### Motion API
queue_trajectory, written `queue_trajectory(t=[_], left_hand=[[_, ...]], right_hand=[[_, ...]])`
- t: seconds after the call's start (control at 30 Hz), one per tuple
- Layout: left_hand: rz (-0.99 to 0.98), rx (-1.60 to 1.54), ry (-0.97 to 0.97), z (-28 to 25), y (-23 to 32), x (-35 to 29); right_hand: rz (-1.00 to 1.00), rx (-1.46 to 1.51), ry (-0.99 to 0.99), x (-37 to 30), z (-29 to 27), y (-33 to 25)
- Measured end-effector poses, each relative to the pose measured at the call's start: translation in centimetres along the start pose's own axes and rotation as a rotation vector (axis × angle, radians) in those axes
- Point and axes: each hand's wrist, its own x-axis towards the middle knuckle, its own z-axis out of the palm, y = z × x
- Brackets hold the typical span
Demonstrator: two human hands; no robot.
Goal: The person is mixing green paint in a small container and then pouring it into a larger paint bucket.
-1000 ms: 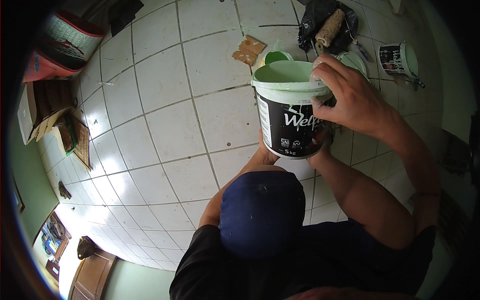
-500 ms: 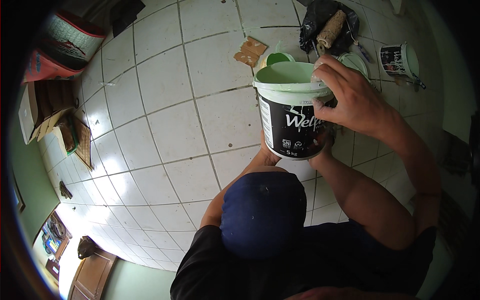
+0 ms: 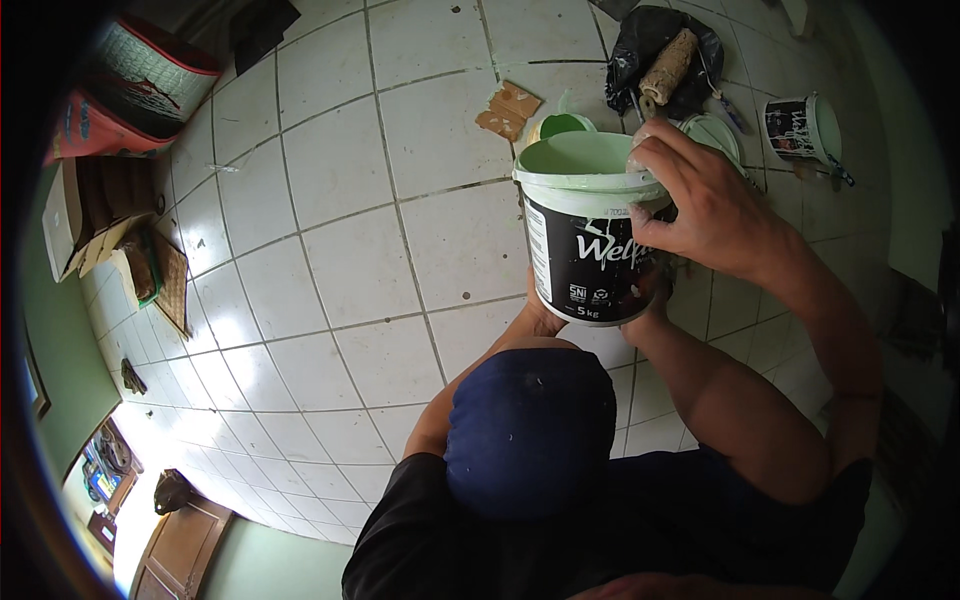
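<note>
A black-labelled plastic paint bucket (image 3: 565, 250), light green along its rim and inside wall, is held tilted above my legs, its mouth facing away from me. My right hand (image 3: 705, 205) grips the right side of the rim, thumb on the outside and bent fingers over the edge. Low on the bucket's left side is my left hand (image 3: 541, 312), holding it there; its fingers are mostly hidden behind the bucket. How much paint is inside cannot be seen.
Beyond the bucket, a used paint roller (image 3: 668, 68) rests on a black plastic bag (image 3: 638, 42). Nearby are a green-smeared lid (image 3: 712, 132), torn cardboard (image 3: 512, 103) and a smaller tub (image 3: 793, 130). A red-edged bag (image 3: 150, 85) and boxes (image 3: 72, 215) stand at left.
The whole view has shifted slightly, so the floor things appear a little farther right and down. Both hands keep the same hold on the bucket.
</note>
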Motion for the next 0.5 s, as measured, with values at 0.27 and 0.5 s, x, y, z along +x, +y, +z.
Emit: queue_trajectory(t=[0.27, 0.5], left_hand=[[-0.014, -0.046, -0.039, 0.06, 0.08, -0.09], [-0.027, -0.087, -0.074, 0.07, 0.09, -0.26]], right_hand=[[0.014, 0.002, -0.016, -0.02, -0.05, 0.02], [0.001, -0.005, -0.001, -0.03, 0.04, -0.06]])
